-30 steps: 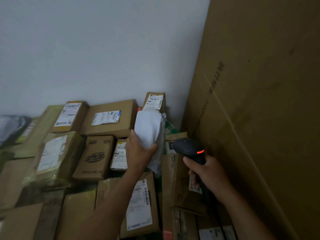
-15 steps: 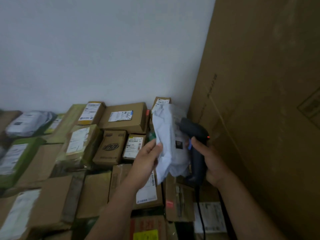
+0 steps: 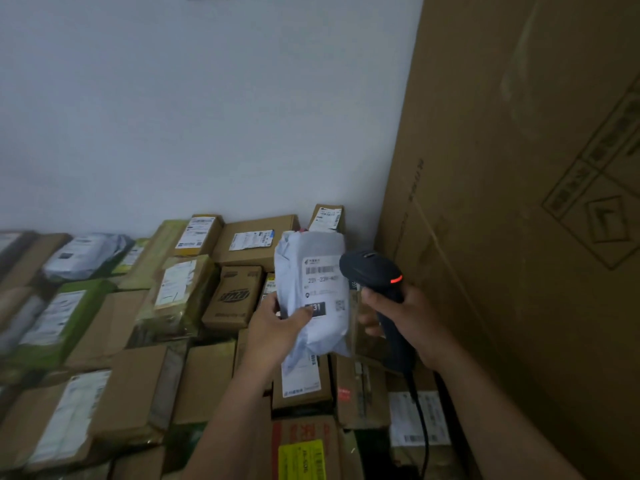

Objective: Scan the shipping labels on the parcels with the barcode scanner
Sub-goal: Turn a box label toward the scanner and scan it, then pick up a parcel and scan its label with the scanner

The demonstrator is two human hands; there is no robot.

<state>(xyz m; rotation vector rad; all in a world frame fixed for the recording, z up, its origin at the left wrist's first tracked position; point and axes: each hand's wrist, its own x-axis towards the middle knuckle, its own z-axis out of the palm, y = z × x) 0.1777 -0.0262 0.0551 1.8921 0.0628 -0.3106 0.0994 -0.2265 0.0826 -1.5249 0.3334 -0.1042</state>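
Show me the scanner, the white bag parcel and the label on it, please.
barcode scanner [image 3: 369, 268]: head camera view, on its dark rounded head.
white bag parcel [image 3: 294, 268]: head camera view, on the bare plastic left of the label.
shipping label [image 3: 323, 287]: head camera view, on the printed middle, under the barcode.

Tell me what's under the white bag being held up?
Under the white bag, gripped by the left hand, lies a cardboard box with a white label. The bag covers the label's top.

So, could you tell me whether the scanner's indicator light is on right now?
On: a red-orange light glows on the head of the barcode scanner, gripped in the right hand.
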